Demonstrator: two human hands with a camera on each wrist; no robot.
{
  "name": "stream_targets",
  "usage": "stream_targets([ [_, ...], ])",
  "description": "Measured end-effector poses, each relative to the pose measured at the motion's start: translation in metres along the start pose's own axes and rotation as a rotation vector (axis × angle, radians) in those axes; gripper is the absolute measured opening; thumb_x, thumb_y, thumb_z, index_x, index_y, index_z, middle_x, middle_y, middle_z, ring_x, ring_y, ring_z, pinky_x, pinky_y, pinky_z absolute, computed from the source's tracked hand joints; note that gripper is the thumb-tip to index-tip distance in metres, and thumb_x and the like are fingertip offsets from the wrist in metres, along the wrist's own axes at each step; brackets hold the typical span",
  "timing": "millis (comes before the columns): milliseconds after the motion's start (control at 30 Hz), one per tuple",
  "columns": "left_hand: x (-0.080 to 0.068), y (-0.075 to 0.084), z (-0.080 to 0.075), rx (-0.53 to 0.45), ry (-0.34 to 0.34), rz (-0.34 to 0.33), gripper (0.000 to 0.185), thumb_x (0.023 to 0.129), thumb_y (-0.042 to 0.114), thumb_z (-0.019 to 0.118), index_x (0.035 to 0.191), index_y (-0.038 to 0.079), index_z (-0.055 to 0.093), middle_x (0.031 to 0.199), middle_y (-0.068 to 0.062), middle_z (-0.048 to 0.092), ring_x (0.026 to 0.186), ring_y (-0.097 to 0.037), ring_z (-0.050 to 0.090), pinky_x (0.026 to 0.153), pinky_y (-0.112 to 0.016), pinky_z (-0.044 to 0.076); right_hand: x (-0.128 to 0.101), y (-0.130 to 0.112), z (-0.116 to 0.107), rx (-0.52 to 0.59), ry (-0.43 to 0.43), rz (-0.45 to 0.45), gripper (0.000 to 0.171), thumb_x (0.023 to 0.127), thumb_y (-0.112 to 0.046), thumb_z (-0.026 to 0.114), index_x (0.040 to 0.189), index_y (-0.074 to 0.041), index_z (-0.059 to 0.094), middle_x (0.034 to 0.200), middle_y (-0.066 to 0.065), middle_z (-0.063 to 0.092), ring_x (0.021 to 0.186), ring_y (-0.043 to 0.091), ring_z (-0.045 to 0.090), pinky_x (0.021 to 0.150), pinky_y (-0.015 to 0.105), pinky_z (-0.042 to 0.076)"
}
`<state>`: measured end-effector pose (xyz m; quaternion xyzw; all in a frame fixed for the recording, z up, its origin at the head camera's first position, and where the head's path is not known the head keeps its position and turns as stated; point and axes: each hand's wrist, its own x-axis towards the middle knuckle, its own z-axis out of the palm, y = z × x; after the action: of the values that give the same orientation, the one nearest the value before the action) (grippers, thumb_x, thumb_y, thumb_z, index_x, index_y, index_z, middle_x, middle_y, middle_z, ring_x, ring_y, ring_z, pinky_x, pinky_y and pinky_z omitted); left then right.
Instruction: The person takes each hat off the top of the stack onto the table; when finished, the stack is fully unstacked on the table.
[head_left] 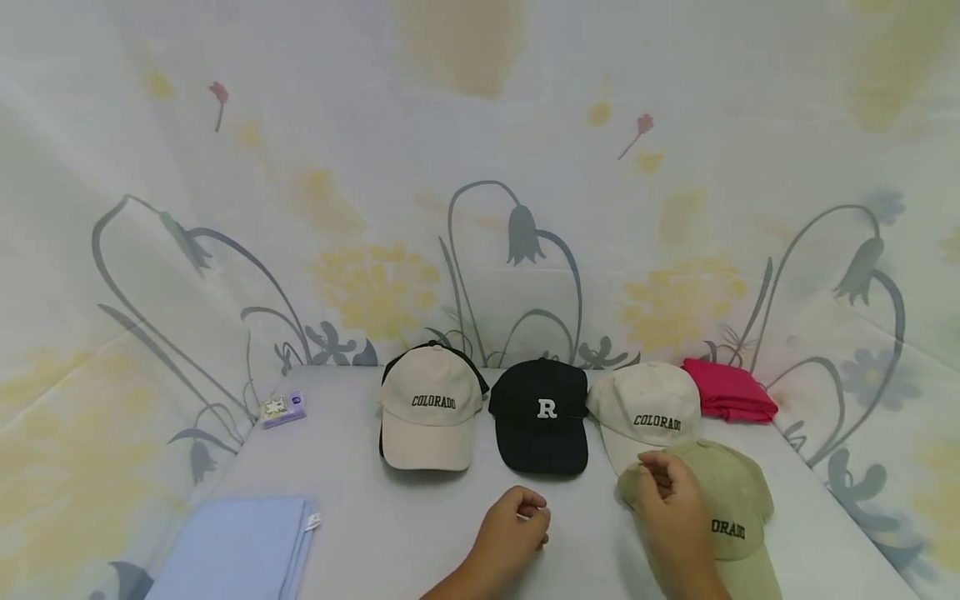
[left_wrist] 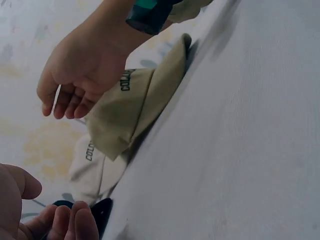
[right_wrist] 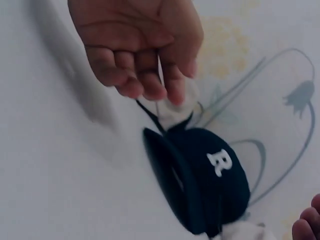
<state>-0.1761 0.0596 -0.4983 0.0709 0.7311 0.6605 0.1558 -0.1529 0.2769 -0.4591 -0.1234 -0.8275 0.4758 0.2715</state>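
Nearest now, the left grip (head_left: 513, 529) hovers over the white cloth-covered bench (head_left: 360, 533), fingers loosely curled, thumb apart, nothing between them. Over to the right grip (head_left: 678, 508): fingers relaxed and bent too, no fabric in them, with the olive-green cloth baseball cap (head_left: 738, 492) lettered in black right behind it and out to its right, brim toward the person. Whether a fingertip brushes that cap, I cannot tell. Well left of the left grip lies a folded light-blue cloth (head_left: 236, 542).

Looks to me like the caps are being set out, and the olive one is the piece in play; whether it is just placed or about to be taken, the picture won't say. Taking hold would call for the right grip to dip and pinch crown or brim, minding its neighbour.

That neighbour, the cream COLORADO cap (head_left: 652, 400), sits just beyond the right grip. Straight past the left grip, the black cap with a white R (head_left: 540, 417); left of that, the pale beige COLORADO cap (head_left: 429, 408). Farthest, beyond the right grip, a folded crimson cloth (head_left: 731, 392); far left, a small purple packet (head_left: 283, 409).
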Motion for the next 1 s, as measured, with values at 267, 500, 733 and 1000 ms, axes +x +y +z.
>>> stream_targets([
  [267,0.000,-0.002,-0.025,0.021,0.055,0.000,0.019,0.100,0.018,0.066,0.112,0.003,0.065,0.090,-0.002,0.063,0.074,-0.012,0.064,0.068,-0.028,0.056,-0.015,-0.020,0.046,0.108,-0.251,0.140,0.019,0.103,-0.007,0.059,0.119,0.000,0.066,0.104,0.013,0.066,0.083,0.013,0.060,0.071,0.024,0.053],
  [500,0.000,-0.001,-0.048,0.055,0.141,-0.028,0.018,0.100,0.018,0.065,0.112,0.005,0.065,0.091,-0.004,0.063,0.077,-0.014,0.064,0.070,-0.032,0.057,-0.023,-0.028,0.077,0.239,-0.389,0.269,0.023,0.104,-0.010,0.057,0.123,0.004,0.061,0.105,0.013,0.064,0.090,0.017,0.061,0.078,0.027,0.057],
  [733,-0.001,0.004,-0.077,0.050,0.231,0.018,0.025,0.102,0.017,0.063,0.118,-0.001,0.064,0.096,-0.008,0.064,0.079,-0.014,0.065,0.073,-0.030,0.060,-0.017,-0.040,0.104,0.266,-0.414,0.295,0.024,0.101,-0.009,0.058,0.121,0.004,0.062,0.100,0.015,0.065,0.091,0.022,0.065,0.081,0.030,0.058],
  [1000,-0.004,0.005,-0.106,0.051,0.351,0.049,0.025,0.103,0.017,0.061,0.119,-0.002,0.063,0.100,-0.016,0.067,0.079,-0.015,0.066,0.070,-0.025,0.059,-0.009,-0.042,0.130,0.294,-0.430,0.265,0.027,0.101,-0.010,0.060,0.122,0.006,0.063,0.096,0.009,0.064,0.089,0.018,0.064,0.080,0.027,0.056],
])
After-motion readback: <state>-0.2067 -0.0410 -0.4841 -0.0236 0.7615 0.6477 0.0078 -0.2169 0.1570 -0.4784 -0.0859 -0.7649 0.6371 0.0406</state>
